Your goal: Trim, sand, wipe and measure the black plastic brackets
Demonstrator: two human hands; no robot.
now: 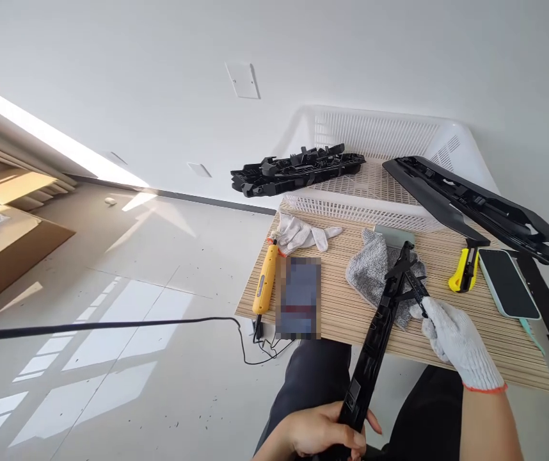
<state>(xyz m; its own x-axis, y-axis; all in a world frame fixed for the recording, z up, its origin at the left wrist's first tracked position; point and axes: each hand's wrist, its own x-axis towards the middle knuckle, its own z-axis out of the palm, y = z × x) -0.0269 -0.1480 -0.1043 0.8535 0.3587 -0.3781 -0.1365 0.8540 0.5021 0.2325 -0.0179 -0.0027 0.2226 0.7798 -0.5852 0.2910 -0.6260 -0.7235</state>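
Over the striped table's (334, 301) near edge, the left hand (320, 430) gripped a black plastic strip (378, 333) whose wobble risked deflecting the right hand's (459, 342) clasped slim black tool (416, 287).

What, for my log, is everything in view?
Table: 1, striped brown, centre right.
Basket: 1, white, table's far side.
Parts pile: several, black, basket's left.
Long parts: 2+, black, basket's right.
Loose glove: 1, white, table's left.
Power tool: 1, yellow, table's left.
Blurred item: 1, bluish, beside tool.
Cloth: 1, grey, table's middle.
Flat item: 1, greenish, behind cloth.
Cutter: 1, yellow, table's right.
Phone: 1, black, table's right.
Cable: 1, green, at phone.
Cord: 1, black, left.
Cardboard box: 1, brown, left.
Wall plates: 2+, white, left of basket.
Long strip: 1, black, lower centre.
Slim item: 1, black, by strip.
Legs: 2, dark, bottom.
Left hand: 1, bare, holding strip.
Right hand: 1, gloved white, holding slim item.
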